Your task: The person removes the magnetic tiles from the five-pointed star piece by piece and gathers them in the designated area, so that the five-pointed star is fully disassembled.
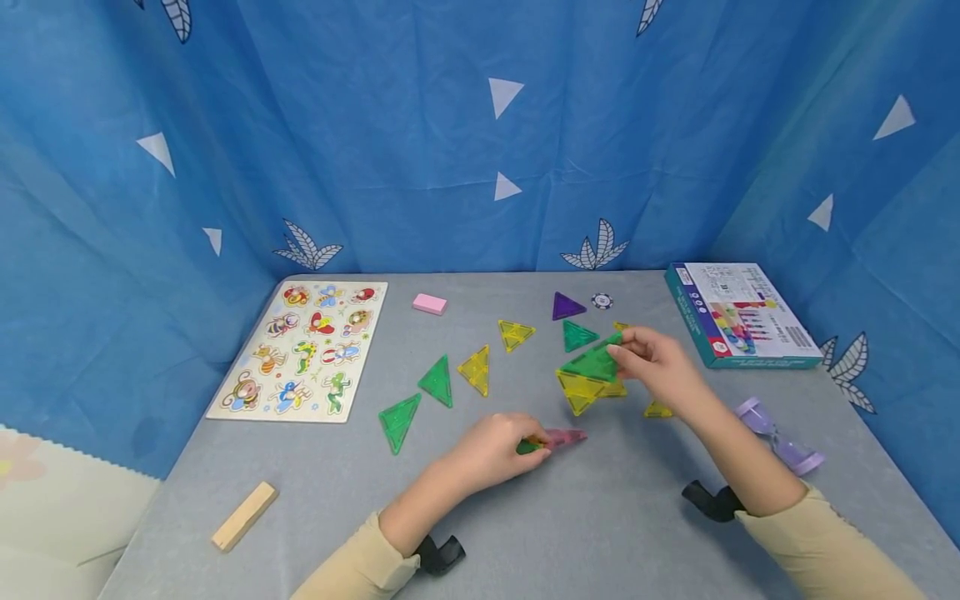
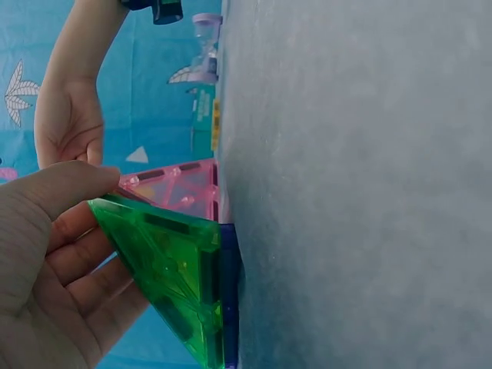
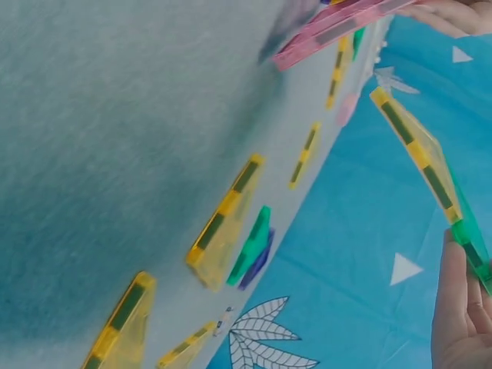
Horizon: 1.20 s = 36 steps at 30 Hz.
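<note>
My left hand (image 1: pixel 495 450) pinches the upper corner of a standing group of triangular magnetic tiles. In the left wrist view, a green tile (image 2: pixel 165 273) and a pink tile (image 2: pixel 181 188) lean together, with a blue tile (image 2: pixel 230 292) along their foot at the tabletop. Raised to the right, my right hand (image 1: pixel 652 358) grips a green triangular magnetic tile (image 1: pixel 596 362) between thumb and fingers. A yellow triangular tile (image 3: pixel 419 154) hangs edge to edge from that green one, above the table in the right wrist view.
Loose triangular tiles lie about: green (image 1: pixel 400 423), yellow (image 1: pixel 476 370) and purple (image 1: pixel 567 306). An insect puzzle board (image 1: pixel 360 350) lies left, a wooden block (image 1: pixel 244 517) nearer. A pink block (image 1: pixel 430 304) and poker chip (image 1: pixel 602 301) sit behind. Rightward are a box (image 1: pixel 750 312) and sand timer (image 1: pixel 780 435).
</note>
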Motion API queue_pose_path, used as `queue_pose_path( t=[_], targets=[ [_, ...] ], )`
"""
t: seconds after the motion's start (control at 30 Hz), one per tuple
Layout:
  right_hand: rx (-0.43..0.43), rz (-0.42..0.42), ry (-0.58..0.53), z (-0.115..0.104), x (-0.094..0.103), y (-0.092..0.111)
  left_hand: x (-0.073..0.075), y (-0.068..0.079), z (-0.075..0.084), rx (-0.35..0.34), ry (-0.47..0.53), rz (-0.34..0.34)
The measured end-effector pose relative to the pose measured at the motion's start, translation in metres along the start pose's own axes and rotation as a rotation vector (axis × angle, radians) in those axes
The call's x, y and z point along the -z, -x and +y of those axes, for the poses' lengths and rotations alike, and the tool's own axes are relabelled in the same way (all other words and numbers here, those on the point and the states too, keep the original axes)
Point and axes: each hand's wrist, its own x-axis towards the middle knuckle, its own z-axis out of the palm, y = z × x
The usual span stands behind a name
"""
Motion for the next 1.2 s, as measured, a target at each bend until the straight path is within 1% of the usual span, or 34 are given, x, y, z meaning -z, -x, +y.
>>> queue_pose_path(
  t=[0.1,0.2,0.27,0.33,0.43,0.5,0.6,0.67,0.73,0.8,0.9,1.0,1.07,1.1,1.13,1.2],
  targets=[
    [-0.010,-0.016,-0.063,-0.003,0.000,0.001,0.001,0.001,0.000,0.018,0.016,-0.026],
    [-0.018,-0.027,-0.120,-0.007,0.000,0.003,0.001,0.001,-0.001,0.065,0.072,-0.060],
    [-0.016,-0.029,-0.153,-0.010,-0.001,0.004,0.002,0.001,-0.003,0.114,0.149,-0.081],
    [-0.010,-0.028,-0.182,-0.012,-0.003,0.005,0.004,0.001,-0.006,0.176,0.262,-0.082],
    [0.014,-0.026,-0.225,-0.014,-0.008,0.005,0.010,-0.003,-0.008,0.281,0.473,-0.041],
    [0.032,-0.030,-0.256,-0.015,-0.013,0.004,0.015,-0.007,-0.009,0.350,0.640,0.020],
    [0.055,-0.036,-0.299,-0.017,-0.022,0.002,0.022,-0.014,-0.010,0.426,0.845,0.122],
    [0.055,-0.039,-0.323,-0.019,-0.027,0.000,0.024,-0.018,-0.011,0.454,0.935,0.187],
    [0.050,-0.040,-0.337,-0.019,-0.031,-0.002,0.025,-0.021,-0.014,0.463,0.972,0.230],
    [0.039,-0.043,-0.346,-0.019,-0.034,-0.004,0.025,-0.021,-0.016,0.469,0.983,0.255],
    [0.025,-0.056,-0.386,-0.017,-0.035,-0.007,0.027,-0.020,-0.021,0.477,0.955,0.258],
    [0.026,-0.058,-0.484,-0.013,-0.031,-0.012,0.037,-0.021,-0.029,0.507,0.905,0.267],
    [0.030,-0.053,-0.558,-0.010,-0.026,-0.019,0.049,-0.024,-0.041,0.535,0.878,0.300],
    [0.029,-0.052,-0.572,-0.008,-0.024,-0.023,0.056,-0.026,-0.049,0.553,0.871,0.327],
    [0.018,-0.050,-0.573,-0.006,-0.022,-0.027,0.063,-0.029,-0.058,0.577,0.854,0.354],
    [-0.026,-0.062,-0.525,0.001,-0.020,-0.036,0.074,-0.037,-0.080,0.624,0.834,0.408]
  ],
)
